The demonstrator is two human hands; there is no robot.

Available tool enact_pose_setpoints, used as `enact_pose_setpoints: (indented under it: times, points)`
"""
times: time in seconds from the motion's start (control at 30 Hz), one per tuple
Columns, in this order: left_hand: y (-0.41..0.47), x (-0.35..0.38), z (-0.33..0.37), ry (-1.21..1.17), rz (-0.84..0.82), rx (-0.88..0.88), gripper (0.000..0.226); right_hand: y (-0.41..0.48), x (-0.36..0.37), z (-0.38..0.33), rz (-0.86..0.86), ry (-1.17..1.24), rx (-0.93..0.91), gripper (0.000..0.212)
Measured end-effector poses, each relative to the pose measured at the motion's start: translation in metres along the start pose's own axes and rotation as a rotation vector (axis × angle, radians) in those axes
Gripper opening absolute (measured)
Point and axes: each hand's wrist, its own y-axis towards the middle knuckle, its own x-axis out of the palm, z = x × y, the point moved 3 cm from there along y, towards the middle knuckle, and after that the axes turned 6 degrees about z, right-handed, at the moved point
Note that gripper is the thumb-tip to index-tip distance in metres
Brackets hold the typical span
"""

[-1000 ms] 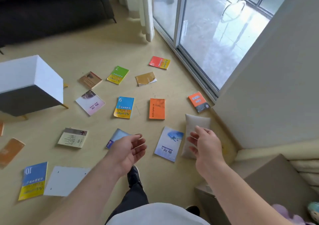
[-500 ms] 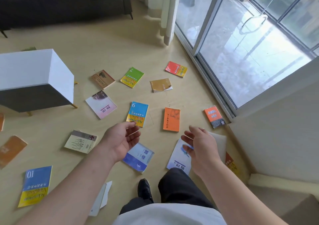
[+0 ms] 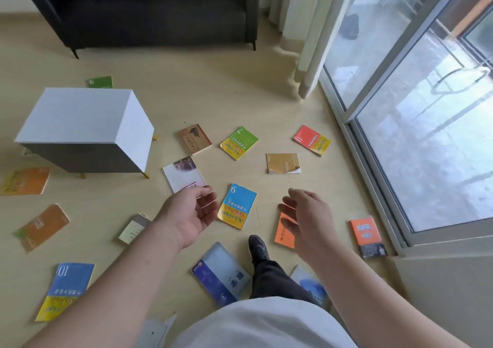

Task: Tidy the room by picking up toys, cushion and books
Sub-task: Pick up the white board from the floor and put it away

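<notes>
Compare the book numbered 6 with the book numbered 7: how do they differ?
The book numbered 6 has a blue top; the book numbered 7 has a green one. Book 6 shows between the left hand and right hand, book 7 farther off, beside a brown book. Both lie closed and flat on the floor, each with a yellow band.

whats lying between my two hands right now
The blue book marked 6 lies between the left hand and the right hand, as the head view shows. Both hands hold nothing.
</notes>
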Motion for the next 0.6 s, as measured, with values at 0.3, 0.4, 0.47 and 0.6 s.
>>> enact_pose_setpoints:
  times: [0.3,0.4,0.47,0.6]
  points:
    - [0.049,0.077,0.088,-0.101,0.102,0.015,0.011,0.1,0.072,-0.112,-0.142,-0.133,0.012,0.004]
    - [0.062,0.084,0.112,-0.141,0.121,0.016,0.01,0.118,0.1,-0.135,-0.161,-0.147,0.03,0.004]
    - [0.072,0.086,0.13,-0.134,0.11,0.011,0.008,0.127,0.123,-0.147,-0.176,-0.148,0.041,0.004]
    - [0.101,0.074,0.173,-0.142,0.111,0.004,0.007,0.137,0.172,-0.161,-0.176,-0.151,0.065,0.003]
